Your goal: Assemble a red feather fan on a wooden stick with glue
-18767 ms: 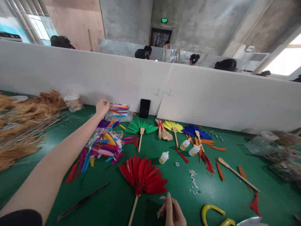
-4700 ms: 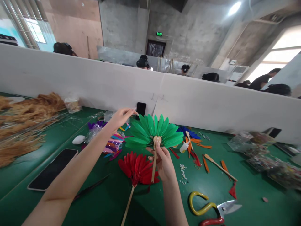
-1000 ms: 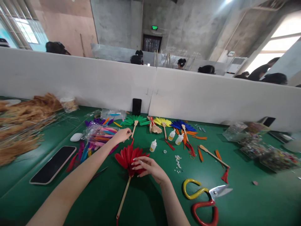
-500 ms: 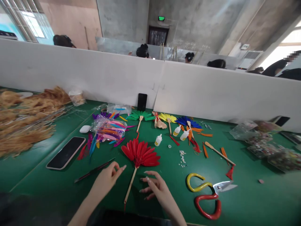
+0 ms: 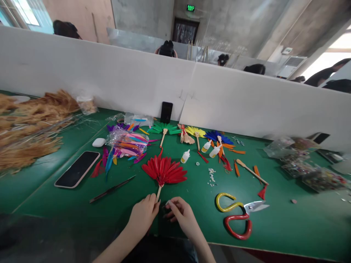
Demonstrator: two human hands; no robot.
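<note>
One red feather fan (image 5: 164, 170) lies on the green worktop (image 5: 279, 226), its wooden handle gripped by the left hand (image 5: 143, 212); the right hand (image 5: 179, 212) is beside that handle, fingers loosely curled, and whether it holds anything I cannot tell. Beyond the fan are three others: a green fan (image 5: 156, 128), a yellow fan (image 5: 195, 131) and a blue fan (image 5: 218, 137). Three white bottles (image 5: 185, 156) stand or lean to its right, past its feathers, and one pair of scissors (image 5: 249, 208) lies nearer the right edge. To its left are one flat phone (image 5: 77, 170) and one pair of tweezers (image 5: 112, 189). Behind everything runs a white partition (image 5: 82, 69), with one lit exit sign (image 5: 190, 7) on the concrete wall (image 5: 142, 18).
</note>
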